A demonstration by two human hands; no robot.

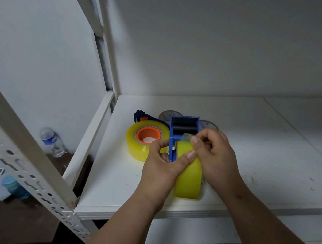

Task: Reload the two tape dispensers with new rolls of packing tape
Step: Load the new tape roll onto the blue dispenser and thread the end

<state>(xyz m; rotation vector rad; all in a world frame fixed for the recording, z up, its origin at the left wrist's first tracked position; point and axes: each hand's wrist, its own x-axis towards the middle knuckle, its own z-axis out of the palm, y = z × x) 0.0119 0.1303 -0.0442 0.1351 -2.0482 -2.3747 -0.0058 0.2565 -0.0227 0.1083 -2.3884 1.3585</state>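
Observation:
A blue tape dispenser (184,126) stands on edge on the white shelf (268,150) with a yellow tape roll (188,175) mounted in it. My left hand (161,169) grips this roll and the dispenser's blue side, thumb pressed on the roll's top. My right hand (213,152) pinches the tape's loose end just below the dispenser's black roller. Behind and to the left, a second dispenser (142,114), blue with an orange hub, lies flat holding another yellow roll (138,144).
Two used-up clear tape cores (170,114) lie behind the dispensers. A perforated white shelf post (20,156) rises at the left. Beyond it, on a dark table, stand a water bottle (51,142), a blue-capped container (14,186) and papers.

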